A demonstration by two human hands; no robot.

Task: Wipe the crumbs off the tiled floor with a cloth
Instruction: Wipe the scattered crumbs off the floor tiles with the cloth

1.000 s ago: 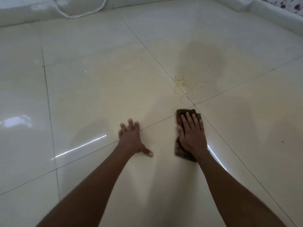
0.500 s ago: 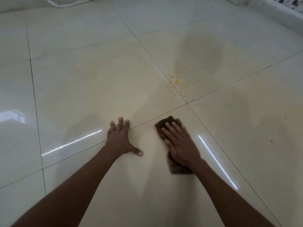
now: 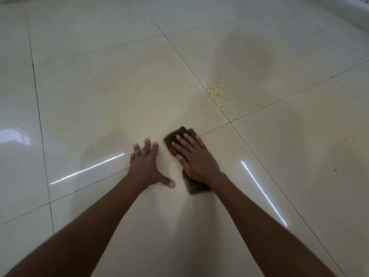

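Fingers (image 3: 185, 143) of the right hand (image 3: 196, 160) lie straight, pressing a dark, folded, rectangular cloth (image 3: 196, 187) flat on the glossy cream tiled floor (image 3: 99, 96). Left hand (image 3: 145, 166) beside it, splayed flat, holding nothing. Orange crumbs (image 3: 217, 94) scattered granular beyond, along a grout line.

The tiled floor (image 3: 119, 96) is glossy, smooth, cream glazed tile with thin dark grout lines and mirror-like light reflections. The cloth (image 3: 175, 136) is dark, matt fabric. The crumbs (image 3: 217, 92) appear granular, orange-yellow.
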